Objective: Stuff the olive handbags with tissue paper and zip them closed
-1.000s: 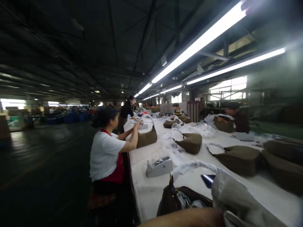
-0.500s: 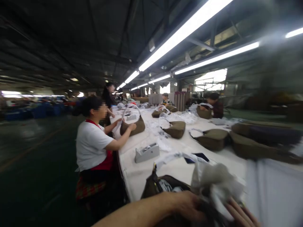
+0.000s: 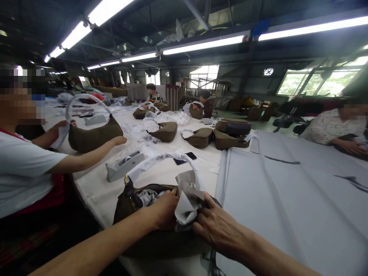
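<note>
In front of me stands a dark olive handbag (image 3: 161, 245), its top open and crumpled grey paper (image 3: 149, 196) showing inside. Its strap (image 3: 172, 156), wrapped in white, arches up behind the opening. My left hand (image 3: 165, 211) is closed at the opening's edge, its fingertips partly hidden by a wad of packing paper (image 3: 188, 203). That wad sticks up out of the bag's right end. From the right, my right hand (image 3: 214, 224) is closed against the wad, thumb and curled fingers gripping its lower side.
A grey tape dispenser (image 3: 125, 165) and a dark flat card (image 3: 185, 158) lie behind the bag. At left, a co-worker (image 3: 25, 165) handles another olive handbag (image 3: 94, 132). More bags (image 3: 199, 137) stand farther back. Grey sheets (image 3: 276, 199) cover the right side, where another person (image 3: 324, 126) sits.
My view has swung to the right and is sharper, so the bag and both hands now sit nearer the middle. Both hands remain at the bag's opening around the paper.
</note>
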`<act>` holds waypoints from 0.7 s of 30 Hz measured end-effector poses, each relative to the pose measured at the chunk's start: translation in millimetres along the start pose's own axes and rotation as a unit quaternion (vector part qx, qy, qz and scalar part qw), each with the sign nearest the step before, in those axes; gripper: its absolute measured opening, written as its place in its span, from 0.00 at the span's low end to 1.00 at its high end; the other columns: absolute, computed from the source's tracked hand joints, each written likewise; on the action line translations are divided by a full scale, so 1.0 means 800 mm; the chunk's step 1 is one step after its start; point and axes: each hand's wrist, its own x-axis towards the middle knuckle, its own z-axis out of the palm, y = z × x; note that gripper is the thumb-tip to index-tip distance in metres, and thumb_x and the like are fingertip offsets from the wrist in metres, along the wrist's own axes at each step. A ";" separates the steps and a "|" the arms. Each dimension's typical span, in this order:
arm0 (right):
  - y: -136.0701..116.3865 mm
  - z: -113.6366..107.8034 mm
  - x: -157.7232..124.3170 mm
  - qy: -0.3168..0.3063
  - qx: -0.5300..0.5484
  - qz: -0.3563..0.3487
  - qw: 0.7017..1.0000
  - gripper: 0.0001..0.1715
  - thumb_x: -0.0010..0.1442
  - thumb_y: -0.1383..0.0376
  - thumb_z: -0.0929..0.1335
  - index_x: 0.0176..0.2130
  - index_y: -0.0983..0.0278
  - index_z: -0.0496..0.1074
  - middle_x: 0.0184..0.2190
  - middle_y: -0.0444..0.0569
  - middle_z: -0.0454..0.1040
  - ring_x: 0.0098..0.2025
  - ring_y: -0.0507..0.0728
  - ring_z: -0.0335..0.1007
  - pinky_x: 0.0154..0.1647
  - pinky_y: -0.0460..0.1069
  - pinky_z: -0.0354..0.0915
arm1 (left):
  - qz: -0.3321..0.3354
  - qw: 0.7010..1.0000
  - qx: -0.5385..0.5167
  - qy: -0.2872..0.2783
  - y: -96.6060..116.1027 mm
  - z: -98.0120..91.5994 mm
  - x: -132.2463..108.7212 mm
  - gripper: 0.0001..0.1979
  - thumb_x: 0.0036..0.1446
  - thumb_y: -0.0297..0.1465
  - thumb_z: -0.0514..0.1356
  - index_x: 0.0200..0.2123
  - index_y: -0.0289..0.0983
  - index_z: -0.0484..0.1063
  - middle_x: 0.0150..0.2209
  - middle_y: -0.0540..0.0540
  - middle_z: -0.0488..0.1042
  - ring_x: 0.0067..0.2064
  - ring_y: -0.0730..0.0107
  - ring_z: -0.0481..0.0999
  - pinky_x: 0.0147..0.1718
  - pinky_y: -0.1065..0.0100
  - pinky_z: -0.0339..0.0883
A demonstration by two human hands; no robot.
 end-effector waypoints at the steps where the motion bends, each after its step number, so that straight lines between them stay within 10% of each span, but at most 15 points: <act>1: -0.001 0.000 0.001 0.008 0.000 0.009 1.000 0.10 0.62 0.73 0.60 0.34 0.64 0.68 0.27 0.46 0.72 0.34 0.55 0.67 0.63 0.65 0.40 | 0.006 0.999 0.036 -0.003 -0.005 -0.003 -0.007 0.09 0.51 0.32 0.61 0.36 0.36 0.73 0.41 0.39 0.73 0.49 0.46 0.67 0.47 0.49 0.58; 9: -0.006 -0.002 0.003 -0.017 0.029 0.058 0.998 0.10 0.54 0.63 0.69 0.38 0.65 0.71 0.45 0.56 0.71 0.51 0.66 0.61 0.61 0.68 0.44 | -0.076 0.972 0.214 -0.066 -0.005 -0.028 -0.034 0.19 0.50 0.24 0.56 0.46 0.39 0.71 0.41 0.40 0.74 0.44 0.49 0.72 0.42 0.49 0.62; 13: -0.008 -0.005 -0.018 0.008 0.047 0.031 0.998 0.10 0.63 0.72 0.59 0.39 0.62 0.68 0.37 0.45 0.72 0.43 0.56 0.65 0.64 0.69 0.29 | -0.083 0.995 -0.046 -0.002 0.000 -0.046 -0.045 0.26 0.47 0.26 0.61 0.52 0.40 0.65 0.49 0.43 0.70 0.50 0.54 0.69 0.49 0.55 0.62; 16: -0.010 -0.001 -0.027 0.037 0.033 0.016 0.999 0.10 0.65 0.70 0.59 0.37 0.62 0.67 0.34 0.44 0.70 0.40 0.55 0.64 0.64 0.71 0.27 | -0.035 0.957 -0.274 0.093 0.013 -0.046 -0.033 0.33 0.49 0.30 0.62 0.58 0.40 0.55 0.53 0.45 0.66 0.50 0.64 0.69 0.49 0.66 0.64; 21: -0.013 0.016 -0.040 0.132 0.029 0.049 0.990 0.10 0.64 0.70 0.59 0.35 0.62 0.68 0.37 0.45 0.70 0.46 0.55 0.64 0.65 0.68 0.33 | 0.086 0.962 -0.247 0.081 0.036 -0.015 -0.002 0.14 0.50 0.25 0.59 0.43 0.38 0.70 0.43 0.47 0.70 0.45 0.67 0.70 0.48 0.69 0.64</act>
